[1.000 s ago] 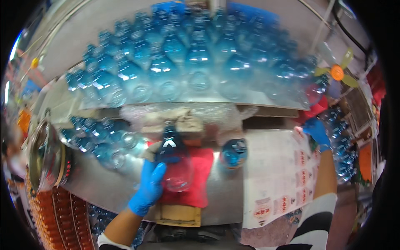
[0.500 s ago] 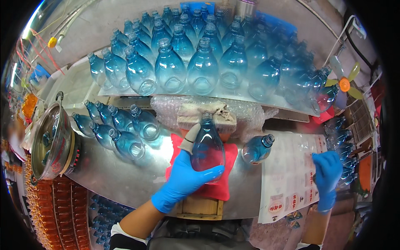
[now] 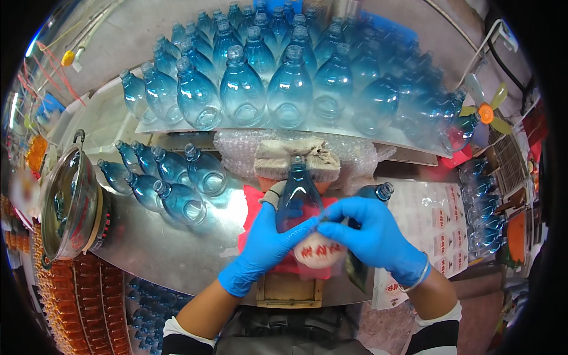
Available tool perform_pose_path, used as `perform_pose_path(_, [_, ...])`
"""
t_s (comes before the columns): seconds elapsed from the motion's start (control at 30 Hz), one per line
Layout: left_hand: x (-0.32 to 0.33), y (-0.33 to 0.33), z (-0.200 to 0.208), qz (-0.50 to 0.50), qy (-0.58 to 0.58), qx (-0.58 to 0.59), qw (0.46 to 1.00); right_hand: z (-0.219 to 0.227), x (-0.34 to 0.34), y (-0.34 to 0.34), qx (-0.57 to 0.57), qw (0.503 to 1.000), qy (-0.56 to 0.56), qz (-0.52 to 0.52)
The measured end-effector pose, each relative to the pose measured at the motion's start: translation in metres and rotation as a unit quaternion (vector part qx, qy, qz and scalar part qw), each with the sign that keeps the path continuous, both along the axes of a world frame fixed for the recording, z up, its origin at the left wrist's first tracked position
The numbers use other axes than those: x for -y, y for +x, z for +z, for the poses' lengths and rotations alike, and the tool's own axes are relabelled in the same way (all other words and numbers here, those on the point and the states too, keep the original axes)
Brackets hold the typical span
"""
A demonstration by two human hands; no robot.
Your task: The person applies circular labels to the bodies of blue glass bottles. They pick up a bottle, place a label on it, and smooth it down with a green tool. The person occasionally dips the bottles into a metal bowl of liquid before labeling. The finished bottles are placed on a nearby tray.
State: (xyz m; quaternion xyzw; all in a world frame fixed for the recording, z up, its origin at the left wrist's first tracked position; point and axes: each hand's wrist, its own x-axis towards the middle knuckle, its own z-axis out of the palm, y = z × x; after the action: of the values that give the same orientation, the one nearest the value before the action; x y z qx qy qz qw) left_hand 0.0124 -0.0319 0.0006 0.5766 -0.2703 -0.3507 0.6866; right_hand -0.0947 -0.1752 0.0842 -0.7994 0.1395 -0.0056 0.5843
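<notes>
A clear bottle point(image 3: 299, 192) shaded blue at its neck lies tilted on a red cloth pad point(image 3: 251, 216), its mouth against a cloth-wrapped block point(image 3: 297, 160). My left hand point(image 3: 260, 239), blue-gloved with a fabric cover on one finger, is closed around the bottle's left side. Over the bottle's lower end, my blue-gloved right hand point(image 3: 378, 234) pinches a white label with red print point(image 3: 319, 251). A dark green strip point(image 3: 356, 272) hangs below that hand; whether it joins the label I cannot tell. Another blue bottle point(image 3: 378, 191) is partly hidden behind my right hand.
Rows of blue bottles point(image 3: 242, 89) stand on a raised board at the back. Several more lie on the metal table point(image 3: 142, 231) at left, beside a metal pan point(image 3: 65, 204). A printed label sheet point(image 3: 441, 222) lies at right, near more bottles point(image 3: 485, 207) and a small fan point(image 3: 486, 113).
My right hand has come from the label sheet leftward to the bottle, now with a label in its fingers. The left hand keeps its hold on the bottle.
</notes>
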Motion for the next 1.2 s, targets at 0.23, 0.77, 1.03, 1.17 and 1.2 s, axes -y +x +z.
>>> perform_pose_path(0.23, [-0.017, -0.002, -0.003, -0.05, -0.024, 0.001, 0.998, -0.035, -0.006, 0.018, 0.068, 0.99, 0.08, -0.094])
perform_pose_path(0.77, [-0.005, 0.027, 0.026, -0.053, 0.077, -0.179, 0.979, -0.079, -0.036, -0.019, 0.05, 0.955, 0.21, -0.205])
perform_pose_path(1.03, [0.003, 0.02, 0.032, -0.013, 0.092, -0.216, 0.972, -0.094, -0.053, -0.016, 0.113, 0.936, 0.237, -0.235])
perform_pose_path(1.17, [0.007, 0.013, 0.029, 0.027, 0.076, -0.204, 0.976, -0.094, -0.048, -0.015, 0.117, 0.911, 0.316, -0.238])
perform_pose_path(1.2, [0.008, 0.013, 0.028, 0.032, 0.084, -0.201, 0.975, -0.095, -0.048, -0.015, 0.117, 0.911, 0.312, -0.241])
